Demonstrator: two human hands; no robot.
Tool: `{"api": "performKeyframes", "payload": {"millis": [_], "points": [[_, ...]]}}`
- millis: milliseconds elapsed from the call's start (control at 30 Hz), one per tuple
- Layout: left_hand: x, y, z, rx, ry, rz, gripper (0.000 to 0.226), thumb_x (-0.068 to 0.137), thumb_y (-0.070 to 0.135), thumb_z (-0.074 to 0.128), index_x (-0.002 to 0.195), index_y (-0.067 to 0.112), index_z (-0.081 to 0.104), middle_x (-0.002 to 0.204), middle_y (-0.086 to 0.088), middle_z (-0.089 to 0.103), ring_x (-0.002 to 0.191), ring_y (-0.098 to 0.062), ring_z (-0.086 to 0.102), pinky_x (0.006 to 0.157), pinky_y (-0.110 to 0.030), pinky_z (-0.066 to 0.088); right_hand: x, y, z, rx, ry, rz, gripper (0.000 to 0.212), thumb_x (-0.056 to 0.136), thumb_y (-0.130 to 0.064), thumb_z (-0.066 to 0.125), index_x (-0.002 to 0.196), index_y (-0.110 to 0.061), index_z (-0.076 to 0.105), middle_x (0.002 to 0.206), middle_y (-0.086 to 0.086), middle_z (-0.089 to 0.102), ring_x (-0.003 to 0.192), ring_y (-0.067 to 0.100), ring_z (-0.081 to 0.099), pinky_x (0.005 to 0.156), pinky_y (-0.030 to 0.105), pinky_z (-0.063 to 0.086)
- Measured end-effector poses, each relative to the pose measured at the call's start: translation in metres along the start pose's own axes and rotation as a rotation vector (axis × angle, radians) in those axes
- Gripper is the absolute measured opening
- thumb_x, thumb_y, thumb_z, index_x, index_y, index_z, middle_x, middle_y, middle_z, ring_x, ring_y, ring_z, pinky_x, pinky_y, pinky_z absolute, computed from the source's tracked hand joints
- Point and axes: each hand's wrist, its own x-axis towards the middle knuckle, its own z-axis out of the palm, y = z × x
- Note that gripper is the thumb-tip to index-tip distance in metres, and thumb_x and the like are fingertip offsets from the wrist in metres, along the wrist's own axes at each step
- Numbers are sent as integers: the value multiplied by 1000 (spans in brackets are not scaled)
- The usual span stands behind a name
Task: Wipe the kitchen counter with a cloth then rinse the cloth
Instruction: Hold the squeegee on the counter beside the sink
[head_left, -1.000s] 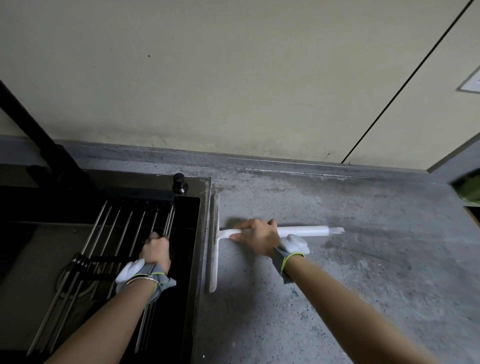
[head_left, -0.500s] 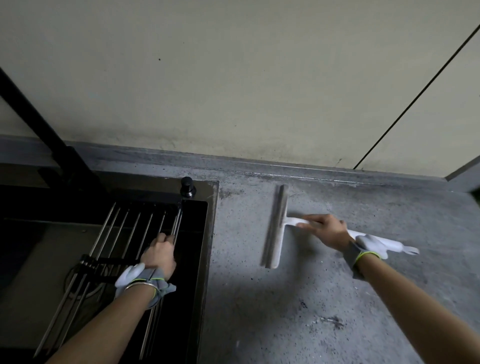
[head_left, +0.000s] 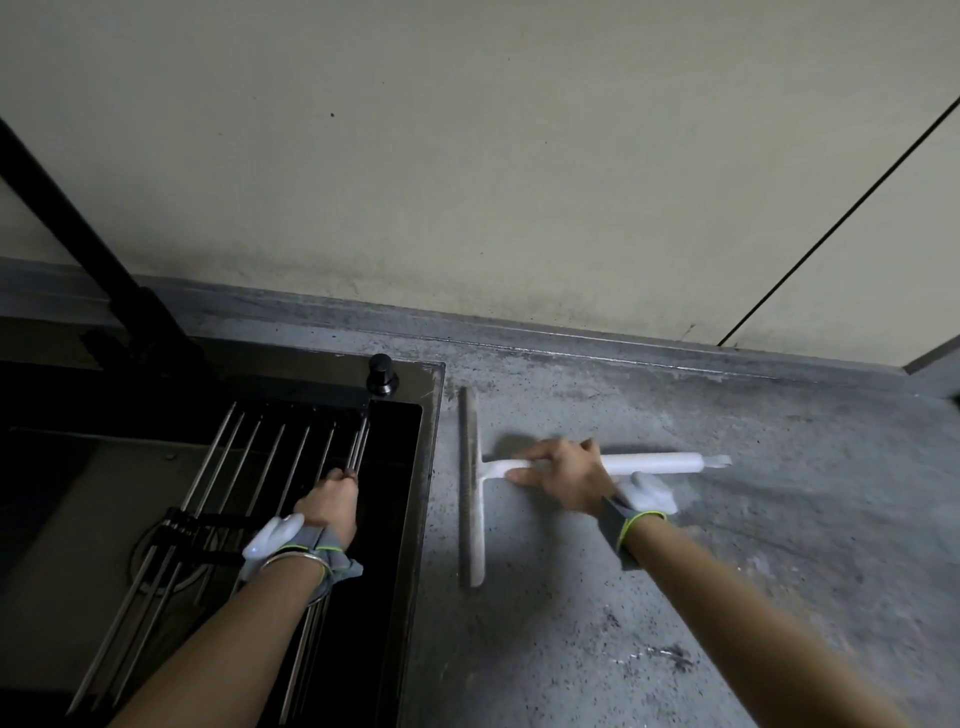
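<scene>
My right hand (head_left: 563, 475) grips the handle of a white squeegee (head_left: 660, 462) that lies flat on the grey counter (head_left: 675, 571). Its long blade (head_left: 471, 499) runs front to back, a short way right of the sink's edge. My left hand (head_left: 330, 504) holds the metal rods of a roll-up drying rack (head_left: 249, 483) that spans the black sink (head_left: 410, 519). Dark specks and crumbs dot the counter. No cloth is in view.
A black faucet (head_left: 104, 270) rises at the back left of the sink, and a small black knob (head_left: 382, 374) stands at the sink's back right corner. A beige wall (head_left: 467, 182) backs the counter. A patch of dark debris (head_left: 670, 657) lies at the front right.
My right hand swept the squeegee right, away from the sink, and has now pushed it back left close to the sink's edge. My left hand stayed on the rack.
</scene>
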Motion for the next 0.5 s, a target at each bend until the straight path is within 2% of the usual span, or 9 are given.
{"api": "performKeyframes", "payload": {"millis": [133, 233, 333, 400, 433, 500], "points": [[1, 0, 2, 8, 2, 7, 58, 93, 0, 45, 146, 10, 24, 137, -8, 40, 121, -29, 50, 87, -35, 46, 0, -22, 17, 55, -29, -73, 36, 86, -52, 55, 117, -35, 62, 117, -12, 62, 97, 9, 46, 87, 32, 21], [0, 1, 3, 74, -3, 9, 63, 94, -2, 42, 150, 8, 14, 140, -10, 41, 120, -28, 51, 86, -34, 45, 1, -18, 12, 161, -26, -40, 37, 84, -54, 56, 116, -37, 62, 116, -14, 61, 106, 14, 45, 85, 32, 20], [1, 5, 3, 125, -37, 11, 65, 95, -3, 39, 150, 2, 4, 138, -12, 48, 119, -28, 53, 89, -34, 44, 7, 6, -5, 259, 19, 91, 41, 79, -58, 57, 114, -38, 62, 127, -7, 58, 121, 22, 43, 100, 38, 22], [1, 7, 3, 132, -62, 8, 64, 96, -3, 36, 149, -1, 0, 135, -13, 51, 117, -28, 55, 88, -33, 45, 8, 26, -21, 295, 39, 186, 45, 74, -65, 55, 113, -43, 61, 133, -3, 56, 121, 25, 43, 104, 42, 26], [1, 8, 3, 140, -69, 3, 64, 96, -3, 35, 149, -2, -1, 135, -14, 51, 117, -28, 55, 89, -33, 45, 7, 36, -28, 310, 56, 225, 39, 73, -66, 55, 107, -49, 60, 133, -3, 56, 120, 25, 43, 104, 44, 26], [0, 10, 2, 167, -62, -2, 64, 96, -3, 36, 149, -3, -1, 136, -15, 50, 118, -28, 55, 91, -33, 45, 4, 54, -39, 304, 111, 266, 13, 73, -66, 56, 85, -63, 58, 125, -7, 62, 124, 25, 45, 111, 49, 16]]}}
